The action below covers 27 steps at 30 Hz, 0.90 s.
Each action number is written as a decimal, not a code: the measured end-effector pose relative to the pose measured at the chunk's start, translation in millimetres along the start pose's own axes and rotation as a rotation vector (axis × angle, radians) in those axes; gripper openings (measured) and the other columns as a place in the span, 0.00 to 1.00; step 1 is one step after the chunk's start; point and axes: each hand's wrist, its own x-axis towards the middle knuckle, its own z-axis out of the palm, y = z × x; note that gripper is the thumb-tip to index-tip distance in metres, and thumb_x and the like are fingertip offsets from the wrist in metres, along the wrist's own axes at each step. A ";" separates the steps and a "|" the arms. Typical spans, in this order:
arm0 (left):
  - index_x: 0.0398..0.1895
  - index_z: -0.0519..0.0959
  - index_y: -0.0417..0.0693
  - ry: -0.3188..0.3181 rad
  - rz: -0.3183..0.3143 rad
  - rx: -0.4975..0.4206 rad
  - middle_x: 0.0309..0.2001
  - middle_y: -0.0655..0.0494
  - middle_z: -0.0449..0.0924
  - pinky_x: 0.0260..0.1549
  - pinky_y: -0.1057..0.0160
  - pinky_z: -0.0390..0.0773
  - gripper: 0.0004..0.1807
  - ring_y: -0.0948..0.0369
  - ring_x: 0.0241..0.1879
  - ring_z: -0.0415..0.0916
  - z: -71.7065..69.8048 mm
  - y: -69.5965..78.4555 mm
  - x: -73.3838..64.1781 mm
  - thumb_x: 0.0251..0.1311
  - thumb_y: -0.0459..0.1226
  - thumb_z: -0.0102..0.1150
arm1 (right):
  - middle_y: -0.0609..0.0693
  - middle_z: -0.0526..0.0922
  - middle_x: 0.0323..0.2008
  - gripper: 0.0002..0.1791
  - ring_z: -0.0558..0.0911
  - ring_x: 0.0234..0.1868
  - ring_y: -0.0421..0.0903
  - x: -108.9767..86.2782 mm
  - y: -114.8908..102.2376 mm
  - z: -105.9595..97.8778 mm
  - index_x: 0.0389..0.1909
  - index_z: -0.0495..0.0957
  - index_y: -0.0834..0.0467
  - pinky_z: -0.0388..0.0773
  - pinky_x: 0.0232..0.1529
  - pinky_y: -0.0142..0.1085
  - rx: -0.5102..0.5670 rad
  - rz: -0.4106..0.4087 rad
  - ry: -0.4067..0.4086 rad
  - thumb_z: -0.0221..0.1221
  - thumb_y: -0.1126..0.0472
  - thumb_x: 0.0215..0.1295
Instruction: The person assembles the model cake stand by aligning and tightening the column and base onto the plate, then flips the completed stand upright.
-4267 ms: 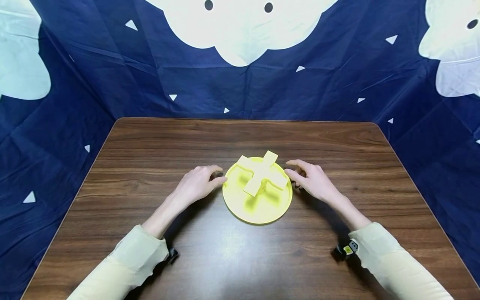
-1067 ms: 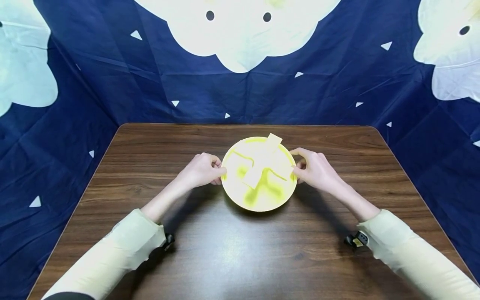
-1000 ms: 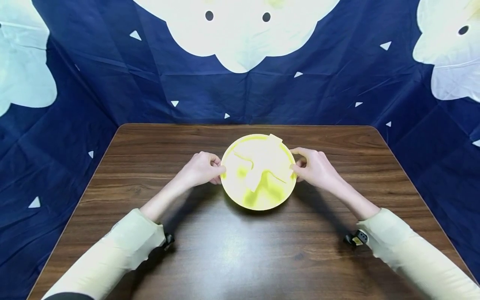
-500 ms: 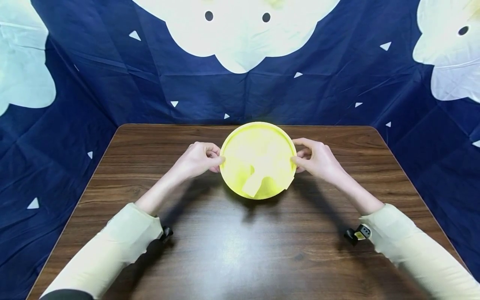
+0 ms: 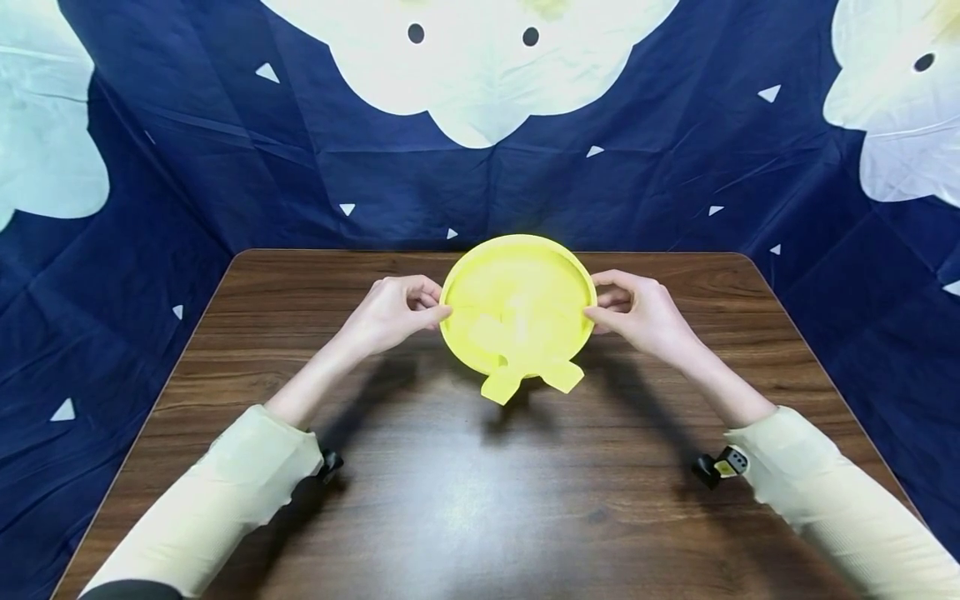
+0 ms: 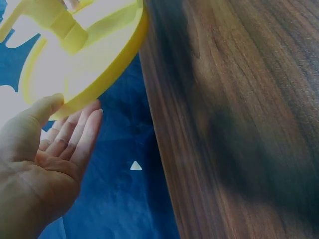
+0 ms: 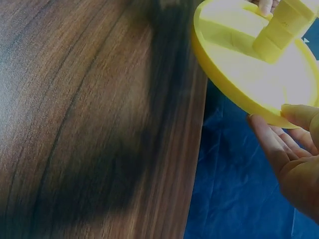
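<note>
Both hands hold a yellow round tray (image 5: pixel 517 262) by opposite sides of its rim, over the far half of the table. My left hand (image 5: pixel 390 317) pinches the left edge, thumb on top and fingers beneath. At the right edge, my right hand (image 5: pixel 641 312) has the same pinch. The tray is tilted, its near side lower and its inner face toward me. From its middle rises a blocky yellow post (image 7: pixel 276 37) bearing a cross-shaped piece (image 5: pixel 501 385); two of its arms overhang the near rim in the head view. Glare washes out the other arms.
The brown wood-grain table (image 5: pixel 457 500) extends toward me, with shadows below the hands and tray. Behind it hangs a dark blue cloth (image 5: pixel 300 175) with white cloud and triangle shapes. Small black cameras (image 5: pixel 722 467) sit at the wrists.
At first the hands were beside the tray, which lay flat. Since then they have gripped its rim, raised it and tipped it toward me, the cross arms swinging down past the near edge.
</note>
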 end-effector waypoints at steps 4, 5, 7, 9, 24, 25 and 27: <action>0.33 0.82 0.59 0.041 0.021 0.019 0.28 0.64 0.85 0.26 0.68 0.76 0.10 0.67 0.28 0.81 -0.4 0.7 1.2 0.51 0.50 0.67 | 0.52 0.87 0.35 0.18 0.87 0.33 0.44 0.0 0.2 -0.9 0.47 0.78 0.49 0.83 0.30 0.33 -0.060 -0.029 0.042 0.68 0.60 0.54; 0.34 0.82 0.59 0.053 0.027 0.027 0.29 0.64 0.85 0.27 0.68 0.76 0.10 0.67 0.28 0.81 -0.5 0.9 1.5 0.51 0.49 0.67 | 0.51 0.87 0.35 0.18 0.87 0.33 0.44 0.1 0.3 -1.0 0.46 0.78 0.49 0.83 0.30 0.31 -0.072 -0.039 0.052 0.68 0.60 0.54; 0.34 0.83 0.59 0.072 0.040 0.040 0.29 0.64 0.85 0.28 0.69 0.75 0.10 0.68 0.29 0.81 -0.9 1.7 2.0 0.50 0.49 0.68 | 0.50 0.87 0.35 0.17 0.86 0.33 0.44 0.3 0.7 -1.3 0.45 0.79 0.49 0.81 0.30 0.28 -0.095 -0.061 0.076 0.68 0.60 0.53; 0.35 0.83 0.59 0.084 0.051 0.042 0.30 0.64 0.86 0.29 0.70 0.75 0.11 0.68 0.30 0.81 -0.8 2.3 2.7 0.50 0.49 0.68 | 0.49 0.86 0.35 0.16 0.86 0.34 0.43 0.4 0.9 -1.8 0.44 0.79 0.50 0.81 0.31 0.27 -0.106 -0.078 0.096 0.68 0.60 0.53; 0.36 0.84 0.58 0.170 0.145 0.009 0.34 0.63 0.87 0.35 0.70 0.80 0.11 0.70 0.33 0.82 -0.1 -0.4 7.1 0.47 0.45 0.71 | 0.51 0.87 0.37 0.15 0.84 0.36 0.35 1.0 -1.4 -0.5 0.41 0.80 0.53 0.81 0.37 0.23 -0.059 -0.135 0.184 0.69 0.63 0.51; 0.36 0.84 0.58 0.173 0.149 0.000 0.34 0.63 0.87 0.35 0.70 0.81 0.12 0.70 0.33 0.82 0.1 -0.7 7.1 0.47 0.45 0.71 | 0.50 0.87 0.37 0.15 0.84 0.35 0.34 0.9 -0.9 -0.3 0.40 0.80 0.53 0.81 0.37 0.23 -0.058 -0.145 0.192 0.69 0.64 0.51; 0.36 0.85 0.59 0.184 0.157 -0.016 0.34 0.63 0.87 0.35 0.71 0.81 0.12 0.70 0.34 0.83 0.2 -1.3 6.8 0.46 0.44 0.72 | 0.50 0.87 0.36 0.15 0.84 0.35 0.32 0.8 0.3 0.4 0.39 0.80 0.53 0.81 0.37 0.23 -0.058 -0.159 0.206 0.69 0.64 0.50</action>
